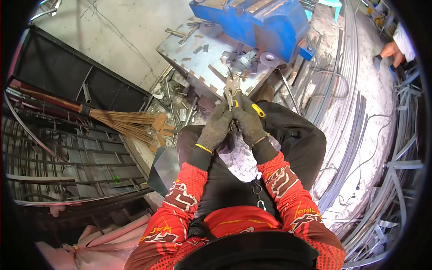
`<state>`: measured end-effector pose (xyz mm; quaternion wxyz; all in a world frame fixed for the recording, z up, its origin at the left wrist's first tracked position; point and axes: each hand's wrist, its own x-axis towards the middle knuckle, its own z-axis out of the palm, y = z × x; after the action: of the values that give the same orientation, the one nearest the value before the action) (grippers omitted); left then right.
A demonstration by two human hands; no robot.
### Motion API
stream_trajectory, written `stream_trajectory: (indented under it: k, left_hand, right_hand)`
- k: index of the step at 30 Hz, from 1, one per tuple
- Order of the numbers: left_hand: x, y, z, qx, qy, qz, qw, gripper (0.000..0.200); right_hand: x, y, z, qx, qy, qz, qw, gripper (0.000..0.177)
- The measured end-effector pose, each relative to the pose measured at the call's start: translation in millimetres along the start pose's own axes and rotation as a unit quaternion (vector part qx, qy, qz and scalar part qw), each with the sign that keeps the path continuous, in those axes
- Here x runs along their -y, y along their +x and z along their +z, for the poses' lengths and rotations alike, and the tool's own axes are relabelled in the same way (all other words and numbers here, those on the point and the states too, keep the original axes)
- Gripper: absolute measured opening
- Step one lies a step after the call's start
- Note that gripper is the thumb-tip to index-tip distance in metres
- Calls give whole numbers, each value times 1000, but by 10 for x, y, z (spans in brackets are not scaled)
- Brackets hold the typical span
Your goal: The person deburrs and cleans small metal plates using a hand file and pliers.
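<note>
Both my hands wear dark knitted work gloves and are together in front of my knees. My left hand is closed against the lower part of a pair of pliers. My right hand is wrapped round the same pliers, and a yellow-and-black handle sticks out on its right side. The metal jaws point away from me, toward the near edge of a metal worktable. Small metal pieces and a round disc lie on the tabletop just beyond. My palms and whatever lies inside them are hidden.
A blue machine stands on the table's far side. To the left are a straw broom, scrap metal and a dark metal frame. Long metal strips cover the floor at right. Another person's leg shows at upper right.
</note>
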<state>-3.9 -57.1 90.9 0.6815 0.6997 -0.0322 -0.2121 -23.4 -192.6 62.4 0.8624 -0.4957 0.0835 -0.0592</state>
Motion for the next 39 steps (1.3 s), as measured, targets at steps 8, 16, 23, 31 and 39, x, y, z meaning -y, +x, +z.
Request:
stream_trajectory:
  k: [8,16,23,31,39]
  left_hand:
    - [-207,-347,124,28,251,122,960,50]
    - [68,-322,40,-64,453,232,859,28]
    - [-187,-347,23,-92,357,215,904,30]
    - [-412,-451,88,-43,498,127,857,33]
    - [-126,-345,-36,-49,443,163,880,27]
  right_hand:
    - [112,84,-72,20,-43,62,997,41]
    - [83,35,-122,16,-91,38,995,45]
    - [276,-18,87,44,54,75,995,42]
    - [106,19,-8,34,14,47,998,43]
    - [205,-3,-17,18,-9,98,995,13]
